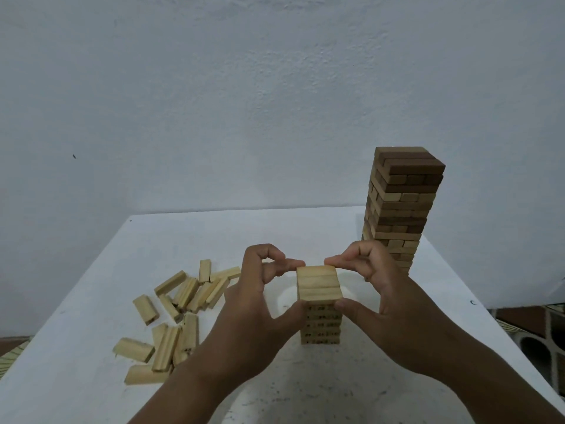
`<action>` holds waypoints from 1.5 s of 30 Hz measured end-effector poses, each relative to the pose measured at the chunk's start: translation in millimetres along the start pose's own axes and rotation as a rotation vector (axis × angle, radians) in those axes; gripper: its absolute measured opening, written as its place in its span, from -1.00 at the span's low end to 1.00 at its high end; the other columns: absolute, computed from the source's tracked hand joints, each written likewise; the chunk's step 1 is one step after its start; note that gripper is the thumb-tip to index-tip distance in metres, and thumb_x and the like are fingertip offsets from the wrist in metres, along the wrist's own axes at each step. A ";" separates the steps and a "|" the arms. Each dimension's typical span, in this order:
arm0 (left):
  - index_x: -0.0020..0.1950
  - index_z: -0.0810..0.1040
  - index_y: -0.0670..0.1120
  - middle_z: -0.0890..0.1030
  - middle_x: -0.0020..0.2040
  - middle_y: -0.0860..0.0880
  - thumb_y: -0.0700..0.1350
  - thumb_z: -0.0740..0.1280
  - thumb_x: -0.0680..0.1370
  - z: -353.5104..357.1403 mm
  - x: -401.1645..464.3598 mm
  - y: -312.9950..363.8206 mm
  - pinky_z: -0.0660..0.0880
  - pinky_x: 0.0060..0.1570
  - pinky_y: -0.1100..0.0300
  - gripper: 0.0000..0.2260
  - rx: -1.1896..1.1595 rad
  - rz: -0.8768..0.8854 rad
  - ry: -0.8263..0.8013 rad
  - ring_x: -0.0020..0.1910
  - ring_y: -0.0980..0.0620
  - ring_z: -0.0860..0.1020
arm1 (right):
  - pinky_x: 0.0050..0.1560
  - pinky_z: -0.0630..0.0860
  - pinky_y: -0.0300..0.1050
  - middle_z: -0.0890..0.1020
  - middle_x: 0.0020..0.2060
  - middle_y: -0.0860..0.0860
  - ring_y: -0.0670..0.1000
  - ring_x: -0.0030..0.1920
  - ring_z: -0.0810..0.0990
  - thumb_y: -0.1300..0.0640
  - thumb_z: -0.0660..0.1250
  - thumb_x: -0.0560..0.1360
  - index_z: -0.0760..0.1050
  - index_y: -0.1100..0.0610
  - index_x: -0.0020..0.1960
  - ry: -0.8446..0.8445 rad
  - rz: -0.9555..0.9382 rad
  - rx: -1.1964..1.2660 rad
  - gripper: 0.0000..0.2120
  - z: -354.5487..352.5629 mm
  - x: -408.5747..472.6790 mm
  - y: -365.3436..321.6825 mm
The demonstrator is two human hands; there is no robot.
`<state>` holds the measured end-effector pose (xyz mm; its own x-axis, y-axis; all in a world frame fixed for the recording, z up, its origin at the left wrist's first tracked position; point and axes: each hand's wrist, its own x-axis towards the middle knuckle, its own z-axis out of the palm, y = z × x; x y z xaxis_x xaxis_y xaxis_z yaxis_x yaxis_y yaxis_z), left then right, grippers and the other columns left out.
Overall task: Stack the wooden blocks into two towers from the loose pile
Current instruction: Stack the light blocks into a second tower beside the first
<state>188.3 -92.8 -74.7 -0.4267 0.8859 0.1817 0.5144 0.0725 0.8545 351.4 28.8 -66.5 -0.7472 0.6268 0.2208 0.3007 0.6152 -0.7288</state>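
I've got my left hand (260, 289) and right hand (376, 286) pinching the short tower's (320, 310) top layer, mid-surface; loose blocks (174, 313) at nine o'clock. I'd square gently, evenly.

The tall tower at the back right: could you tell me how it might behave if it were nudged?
The tall tower would probably tip or shed blocks: it is narrow, many layers high, and looks slightly uneven. It stands near the table edge, so blocks could fall off.
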 end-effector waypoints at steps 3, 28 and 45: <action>0.19 0.15 0.36 0.52 0.22 0.40 0.40 0.32 0.28 0.7 -0.5 -0.5 0.47 0.22 -0.12 -0.42 0.026 0.000 -0.003 0.32 0.03 0.44 | 0.06 0.27 -0.56 0.43 0.20 -0.44 -0.33 0.27 0.35 0.08 0.45 0.45 0.22 -0.21 0.19 0.002 -0.004 -0.006 -0.50 0.5 -1.0 1.6; 0.17 0.40 0.34 0.45 0.18 0.37 -0.10 0.37 0.52 -82.2 -32.6 -34.8 0.36 0.22 0.05 -0.62 0.282 -0.043 0.205 0.24 0.25 0.37 | 0.00 0.30 -0.62 0.34 0.11 -0.55 -0.43 0.18 0.34 -0.01 0.29 0.54 0.26 -0.39 0.19 0.004 -0.287 -0.092 -0.63 63.2 9.2 -80.3; 0.07 0.58 0.26 0.37 0.28 0.38 0.12 0.27 0.52 -93.3 -65.0 -75.8 0.05 0.22 0.07 -0.83 0.694 -0.050 0.048 0.34 0.35 0.15 | 0.35 0.15 -0.33 0.37 0.37 -0.13 -0.13 0.37 0.24 0.16 0.13 0.61 0.32 0.02 0.44 -0.179 -0.186 -0.431 -0.60 136.7 28.6 -46.1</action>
<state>107.7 -198.6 -105.8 -0.4868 0.8536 0.1853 0.8427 0.4031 0.3569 235.1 -47.0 -115.1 -0.8899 0.4195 0.1793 0.3424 0.8738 -0.3452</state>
